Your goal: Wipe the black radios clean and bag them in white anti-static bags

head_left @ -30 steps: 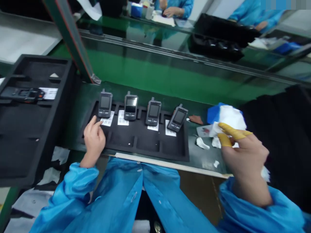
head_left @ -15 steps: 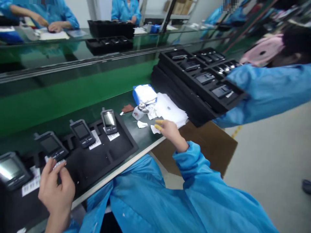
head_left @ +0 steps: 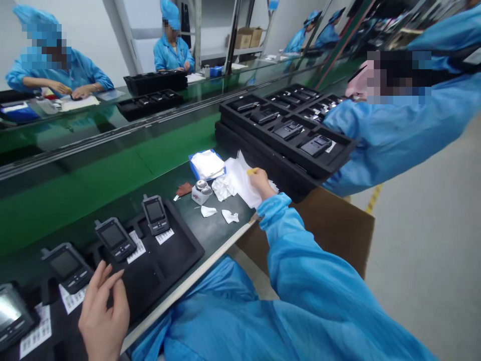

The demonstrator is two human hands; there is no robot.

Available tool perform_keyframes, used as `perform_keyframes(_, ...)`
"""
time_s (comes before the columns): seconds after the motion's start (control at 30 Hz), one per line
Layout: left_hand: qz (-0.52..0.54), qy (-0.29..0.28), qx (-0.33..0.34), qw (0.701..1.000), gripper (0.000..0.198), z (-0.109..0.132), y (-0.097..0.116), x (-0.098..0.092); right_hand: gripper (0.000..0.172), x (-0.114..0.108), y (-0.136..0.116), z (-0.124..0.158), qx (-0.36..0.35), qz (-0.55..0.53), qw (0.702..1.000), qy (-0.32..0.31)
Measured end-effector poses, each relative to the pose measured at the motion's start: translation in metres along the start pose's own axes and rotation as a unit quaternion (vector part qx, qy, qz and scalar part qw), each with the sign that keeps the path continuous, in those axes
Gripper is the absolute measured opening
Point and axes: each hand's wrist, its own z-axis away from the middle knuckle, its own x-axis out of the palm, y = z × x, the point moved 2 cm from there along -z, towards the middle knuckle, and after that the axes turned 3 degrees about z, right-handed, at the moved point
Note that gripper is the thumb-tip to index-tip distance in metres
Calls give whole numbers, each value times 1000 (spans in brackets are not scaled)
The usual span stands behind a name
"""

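Note:
My left hand (head_left: 105, 313) hovers over the black foam tray (head_left: 180, 245), fingers apart and holding nothing. Closest to it is a dark handheld device with a stub antenna (head_left: 68, 265), lying on a white label sheet (head_left: 71, 300). Similar devices rest in the tray, each with a printed label sheet beneath or beside it. My right hand (head_left: 263, 184), yellow covers on its fingertips, is closed on a thin white sheet (head_left: 240, 178) at the stack on the right. One corner of that sheet stands up; the fingertips' underside is hidden.
Beside the stack are a blue box of white wipes (head_left: 207, 164), a small white container with a metal top (head_left: 202, 192), a brown cloth (head_left: 184, 189) and crumpled wipes (head_left: 224, 187). Stacked black trays (head_left: 270, 145) and a co-worker's blue sleeve (head_left: 406, 135) border the right. A cardboard box (head_left: 319, 230) stands below.
My right hand has moved from the table's front edge onto the white stack, and a sheet there has risen. My left hand has drawn away from the label sheet. The camera view has tilted up.

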Motion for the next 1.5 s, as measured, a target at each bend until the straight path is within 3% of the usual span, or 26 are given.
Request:
perform_keyframes(0.1,21,-23,-48,998,17,-2,0,2,31,-16,-6,6,-5,-68,998,11)
perform_keyframes(0.23,168,-114,-149,968,29,-17,17,20,21,-34,-49,48,-120,-151,981,22)
perform_keyframes(0.33,366,-190,-248,877,47,-36,45,44,13,-26,-96,113,-252,-189,949,-13)
perform_keyframes(0.43,525,-204,-326,759,69,-55,65,66,17,-2,-134,190,-463,-147,874,-14)
perform_keyframes(0.5,557,-149,-376,725,68,-61,62,74,21,15,-147,230,-525,-89,846,-37)
perform_keyframes(0.57,540,-68,-431,720,62,-59,48,74,21,27,-156,250,-550,-59,828,-95)
perform_keyframes(0.67,501,-4,-475,724,58,-48,22,63,26,33,-178,240,-525,-71,831,-170)
perform_keyframes(0.83,460,-14,-482,746,58,-40,3,41,35,56,-237,176,-347,13,916,-200)
perform_keyframes(0.93,446,-35,-476,757,56,-42,5,33,30,82,-259,154,-300,29,921,-245)
perform_keyframes(1.03,424,-67,-463,775,50,-44,7,27,17,96,-261,150,-298,4,913,-279)
perform_keyframes(1.17,407,-83,-462,783,40,-46,6,19,18,80,-248,151,-308,-35,914,-263)
perform_keyframes(1.27,402,-85,-465,784,37,-47,5,17,27,51,-241,143,-308,-145,924,-174)
perform_keyframes(1.3,399,-89,-465,785,37,-48,6,18,28,40,-240,140,-307,-222,916,-129)
perform_keyframes(1.37,396,-103,-462,787,37,-49,7,21,29,20,-239,135,-305,-388,868,-57)
perform_keyframes(1.43,393,-119,-456,789,35,-51,11,24,31,6,-242,138,-316,-486,814,-43)
perform_keyframes(1.5,397,-129,-450,789,33,-53,16,27,32,-2,-246,148,-327,-518,788,-63)
